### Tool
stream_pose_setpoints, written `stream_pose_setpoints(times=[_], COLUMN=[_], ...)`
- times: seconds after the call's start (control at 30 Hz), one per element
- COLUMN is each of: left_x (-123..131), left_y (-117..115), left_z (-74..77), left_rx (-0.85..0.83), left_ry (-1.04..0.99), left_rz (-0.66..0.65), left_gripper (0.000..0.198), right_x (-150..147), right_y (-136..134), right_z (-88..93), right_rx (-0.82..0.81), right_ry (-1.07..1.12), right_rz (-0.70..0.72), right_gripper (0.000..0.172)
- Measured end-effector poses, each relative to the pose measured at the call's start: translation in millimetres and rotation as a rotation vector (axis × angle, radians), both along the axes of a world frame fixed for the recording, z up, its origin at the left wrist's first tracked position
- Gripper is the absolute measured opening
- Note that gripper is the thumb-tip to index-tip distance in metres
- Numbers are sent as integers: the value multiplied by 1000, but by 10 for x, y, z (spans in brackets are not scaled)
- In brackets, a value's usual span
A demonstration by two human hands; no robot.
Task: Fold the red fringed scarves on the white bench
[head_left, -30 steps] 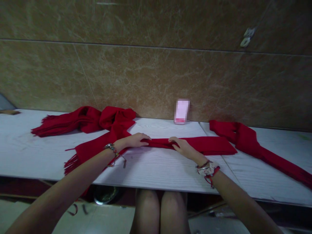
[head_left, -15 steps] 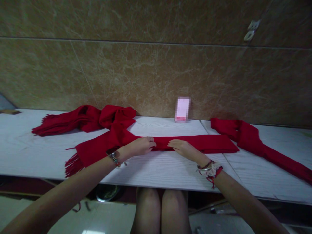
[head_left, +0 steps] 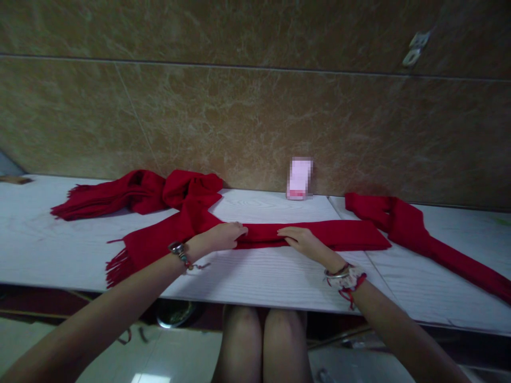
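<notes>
A folded red scarf lies lengthwise across the white tabletop in front of me, its fringed end at the left. My left hand is closed on the scarf's near edge left of centre, fingers curled. To the right, my right hand holds the same strip, with straighter fingers over the cloth and the thumb at the near edge. Between the hands a fold line runs along the strip. Part of the cloth is hidden under both hands.
A bunched red scarf lies at the back left, touching the folded one. Another long red strip runs to the right edge. A blurred pink-white object leans against the tiled wall. The white tabletop's front edge is near my knees.
My left hand has slid a little to the left along the scarf, widening the gap between my hands. The right hand has barely moved.
</notes>
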State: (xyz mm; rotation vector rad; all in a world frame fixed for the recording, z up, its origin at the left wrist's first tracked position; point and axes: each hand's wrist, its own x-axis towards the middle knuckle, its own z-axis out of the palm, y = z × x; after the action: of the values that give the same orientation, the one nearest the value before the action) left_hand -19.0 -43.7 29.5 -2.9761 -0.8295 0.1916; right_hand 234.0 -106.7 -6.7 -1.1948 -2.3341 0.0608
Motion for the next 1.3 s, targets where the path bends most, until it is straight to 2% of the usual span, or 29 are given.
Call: stream_pose_setpoints(times=[0.1, 0.17, 0.3, 0.37, 0.47, 0.63, 0.77, 0.9, 1.07, 1.3], left_x=[-12, -5, 21, 28, 20, -29, -42, -50, -110, -150], left_y=[46, 60, 32, 7, -16, -4, -1, -21, -2, 91], left_z=[73, 114, 171, 181, 158, 67, -9, -82, -151, -207], left_rx=[-34, 2, 173, 260, 331, 377, 383, 305, 240, 187], left_ry=[6, -11, -41, -43, -70, -144, -81, -49, -74, -26], left_rz=[-4, -2, 18, -17, -112, -94, -194, -251, -217, -208], left_gripper=[15, 14, 17, 18, 19, 20, 18, 19, 32, 44], right_x=[3, 4, 4, 4, 4, 3, -11, -26, -28, -8], right_y=[20, 28, 32, 25, 3, -32, -28, -20, -19, -22], right_z=[22, 28, 24, 19, 19, 54, 65, 37, 13, 32], right_rx=[2, -1, 18, 47, 113, 307, 421, 364, 240, 163], right_ry=[70, 84, 106, 107, 71, -143, -308, -367, -353, -276], right_rz=[-39, -49, -49, -32, 1, 1, 7, 22, -7, 16], right_gripper=[23, 21, 22, 22, 22, 22, 27, 24, 20, 19])
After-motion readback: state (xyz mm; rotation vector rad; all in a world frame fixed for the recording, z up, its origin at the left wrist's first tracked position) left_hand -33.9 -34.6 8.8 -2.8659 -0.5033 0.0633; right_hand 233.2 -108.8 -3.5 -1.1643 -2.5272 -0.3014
